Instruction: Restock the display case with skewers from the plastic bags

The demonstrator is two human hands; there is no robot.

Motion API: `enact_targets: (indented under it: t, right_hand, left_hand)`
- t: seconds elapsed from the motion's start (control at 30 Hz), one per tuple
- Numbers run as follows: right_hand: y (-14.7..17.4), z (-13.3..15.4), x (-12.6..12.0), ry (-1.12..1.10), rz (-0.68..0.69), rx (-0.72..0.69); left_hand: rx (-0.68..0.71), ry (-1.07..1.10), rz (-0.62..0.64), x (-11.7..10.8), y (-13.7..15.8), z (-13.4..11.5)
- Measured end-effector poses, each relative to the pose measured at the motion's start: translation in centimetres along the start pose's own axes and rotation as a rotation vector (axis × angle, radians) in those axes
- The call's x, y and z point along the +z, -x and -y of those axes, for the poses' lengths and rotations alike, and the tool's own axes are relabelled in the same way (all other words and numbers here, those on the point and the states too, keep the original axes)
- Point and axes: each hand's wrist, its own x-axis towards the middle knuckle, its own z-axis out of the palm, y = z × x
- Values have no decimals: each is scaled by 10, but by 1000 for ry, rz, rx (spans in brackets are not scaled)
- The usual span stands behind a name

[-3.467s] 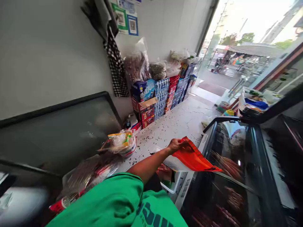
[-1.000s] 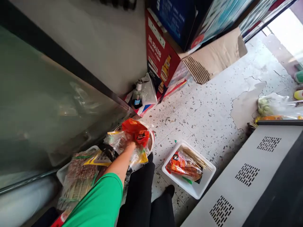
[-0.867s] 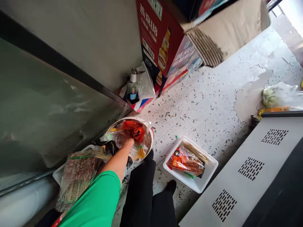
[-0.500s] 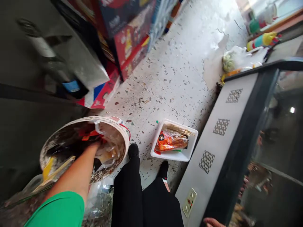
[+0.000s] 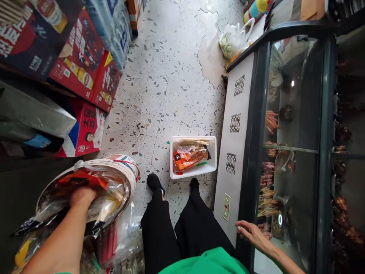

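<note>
My left hand [image 5: 82,195] is down inside a white bucket [image 5: 133,171] at the lower left, pressed among crumpled plastic packaging [image 5: 110,190]. An orange and black wrapper [image 5: 82,178] lies around it, and its fingers are hidden. Part of the packaging spills over the left rim. At the lower right, my right hand [image 5: 251,233] is beside the dark edge of a glass display cabinet [image 5: 248,152], fingers loosely apart, holding nothing. In front of my feet a white foam tray [image 5: 212,169] holds an orange packet [image 5: 186,160] and thin wooden skewers [image 5: 194,142].
Red drink cartons [image 5: 76,64] and blue wrapped packs [image 5: 114,30] are stacked at the upper left. A clear bag of items [image 5: 125,239] lies by the bucket. A white carrier bag [image 5: 232,40] stands on the speckled floor [image 5: 159,76] beyond the cabinet. Skewered food [image 5: 268,201] lies behind the glass.
My left hand has risen from deep in the bucket toward its rim, with the packaging now higher around it. My right hand shows more fully by the cabinet. The view has turned and shifted.
</note>
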Motion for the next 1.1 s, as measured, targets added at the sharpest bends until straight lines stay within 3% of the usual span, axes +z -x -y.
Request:
enact_targets:
  t: [0.1,0.23,0.3,0.4,0.53,0.63,0.7,0.83,0.9,1.0,1.1]
  right_hand:
    - [2,-14,-3,-88,58,-56]
    - [10,-35,2,-213,53,-49]
    - [11,-46,7,-235,53,-55]
    - [3,-58,9,-159,-1,-92]
    - [-37,-60,-5,23,-48,-118]
    - [-94,-35,-26,188,-20,-184]
    - [-143,-4,-40,311,-18,-261]
    - [-263,85,-66,536,-117,-404]
    - [-332,130,-74,634,-208,-472]
    - [-432,184,-76,720,-281,-506]
    - [-510,212,-69,778,-295,-477]
  left_hand:
    - [-114,-56,-91,-15,33,-5]
    - [-153,50,-332,-36,118,-16]
    - [-42,105,-504,-39,164,-26]
    - [283,189,-742,-31,223,-45]
    - [580,124,-732,-4,272,-75]
    - [612,161,-684,24,293,-106]
    - [516,267,-577,51,302,-133]
    - [333,585,37,137,298,-199]
    - [282,730,263,187,284,-235]
    - [221,854,511,248,253,-281]
    - [199,921,656,275,221,-310]
